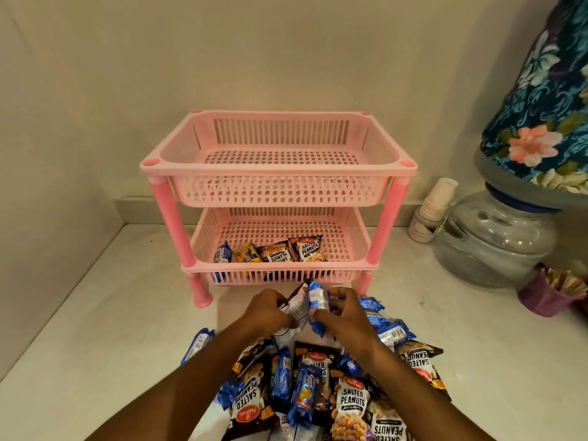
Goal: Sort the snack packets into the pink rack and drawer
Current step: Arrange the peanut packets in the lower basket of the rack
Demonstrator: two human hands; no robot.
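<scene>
Snack packets (318,396) heaped on the white counter (95,329), both hands above them.

Left hand (269,308) pinches a silvery packet (294,305); right hand (342,311) curls its fingers round a blue biscuit packet (316,305). Behind stands the pink rack (276,198): four packets (270,251) lie in its lower basket, at the front left.

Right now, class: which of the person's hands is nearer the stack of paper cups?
Right. The right hand grips a blue packet in front of the pink rack, on the side toward the paper cups; the left hand lies farther from them.
</scene>
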